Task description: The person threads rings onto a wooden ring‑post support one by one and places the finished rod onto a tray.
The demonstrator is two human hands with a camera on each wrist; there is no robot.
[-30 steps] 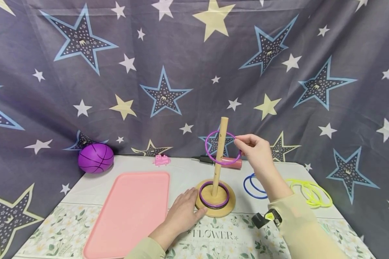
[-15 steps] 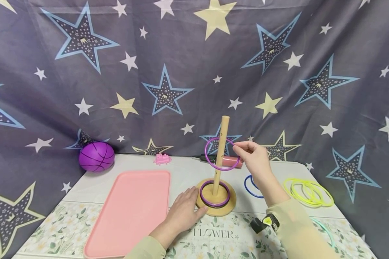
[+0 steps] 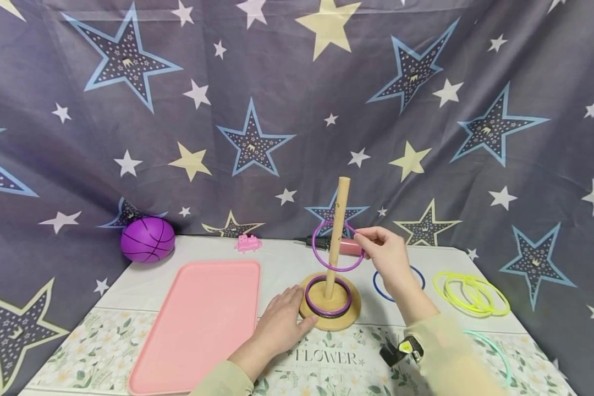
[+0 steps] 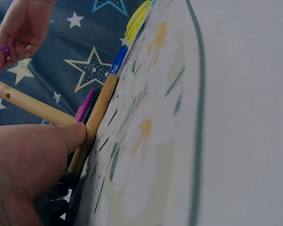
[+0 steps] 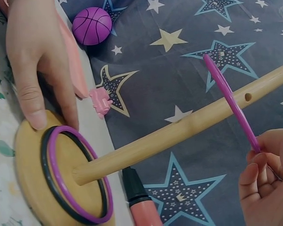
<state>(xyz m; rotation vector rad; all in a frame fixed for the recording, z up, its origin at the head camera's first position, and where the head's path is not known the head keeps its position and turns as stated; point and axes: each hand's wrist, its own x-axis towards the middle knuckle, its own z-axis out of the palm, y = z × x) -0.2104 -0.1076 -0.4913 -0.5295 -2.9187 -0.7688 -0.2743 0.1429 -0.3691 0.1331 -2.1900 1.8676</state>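
My right hand (image 3: 387,254) pinches a purple ring (image 3: 344,269) between thumb and fingertips. That ring is threaded around the upright wooden peg (image 3: 340,206), about midway up, tilted. Around the peg's foot, another purple ring (image 5: 108,188) lies over a black ring (image 5: 45,165), both on the round wooden base (image 3: 355,308). My left hand (image 3: 279,323) rests at the base's left edge, its thumb (image 4: 75,134) pressing the rim and its fingers fairly straight. Some of its fingers are hard to make out in the left wrist view.
Right of the stand lie blue rings (image 3: 376,283), several yellow rings (image 3: 440,294) and a green ring (image 3: 505,360) partly behind the sleeve. A pink tray (image 3: 198,324) is at left. Behind are a purple ball (image 3: 147,240), a pink toy (image 3: 248,243) and a pump (image 3: 348,247).
My right hand has lowered the purple ring along the peg, from its upper part to about midway. My left hand has stayed at the base.
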